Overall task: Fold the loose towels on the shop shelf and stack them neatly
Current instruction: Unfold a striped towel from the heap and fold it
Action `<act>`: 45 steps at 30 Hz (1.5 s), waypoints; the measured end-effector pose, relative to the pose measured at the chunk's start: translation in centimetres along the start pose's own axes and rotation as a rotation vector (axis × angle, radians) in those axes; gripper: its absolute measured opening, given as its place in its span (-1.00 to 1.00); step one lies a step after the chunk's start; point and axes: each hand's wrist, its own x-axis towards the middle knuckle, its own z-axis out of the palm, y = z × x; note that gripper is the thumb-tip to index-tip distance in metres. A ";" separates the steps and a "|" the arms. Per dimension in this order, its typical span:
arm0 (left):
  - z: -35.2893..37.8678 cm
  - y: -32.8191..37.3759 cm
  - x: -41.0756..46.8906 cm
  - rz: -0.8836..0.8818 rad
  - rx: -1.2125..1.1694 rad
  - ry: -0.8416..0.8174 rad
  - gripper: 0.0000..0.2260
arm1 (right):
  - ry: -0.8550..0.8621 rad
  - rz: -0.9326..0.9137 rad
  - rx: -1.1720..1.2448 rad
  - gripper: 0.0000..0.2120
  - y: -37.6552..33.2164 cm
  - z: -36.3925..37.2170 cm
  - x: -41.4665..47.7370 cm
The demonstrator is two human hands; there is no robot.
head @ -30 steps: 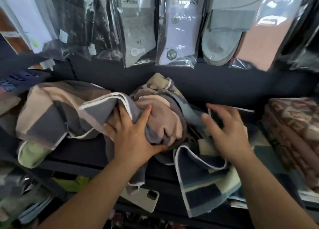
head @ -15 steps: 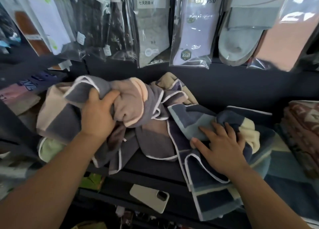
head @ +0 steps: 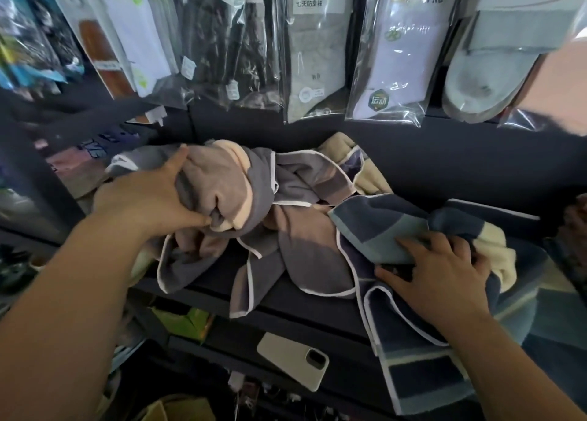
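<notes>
The grey-and-beige towel [head: 286, 242] lies crumpled on the dark shelf [head: 317, 308], its bunched top gripped by the curled left hand [head: 149, 198]. Just beside it the blue towel [head: 378, 223] hangs over the edge, pressed by the right hand [head: 444, 276], fingers spread.

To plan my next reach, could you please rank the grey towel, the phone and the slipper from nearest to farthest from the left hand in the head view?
1. The grey towel: gripped by the left hand itself.
2. The phone: on the lower shelf, below and to the right.
3. The slipper: hanging at the top right.
</notes>
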 end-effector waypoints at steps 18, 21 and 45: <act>12.1 16.1 -0.9 0.536 0.225 0.165 -0.56 | 0.060 0.263 0.186 -0.56 5.2 0.4 -0.4; 12.1 13.9 0.6 0.636 0.135 0.307 -0.64 | 0.170 0.230 0.255 -0.65 5.2 0.7 -0.6; 9.5 9.3 -2.5 0.795 -0.638 0.155 -0.08 | 0.638 -0.226 0.903 -0.81 -8.1 -5.1 0.1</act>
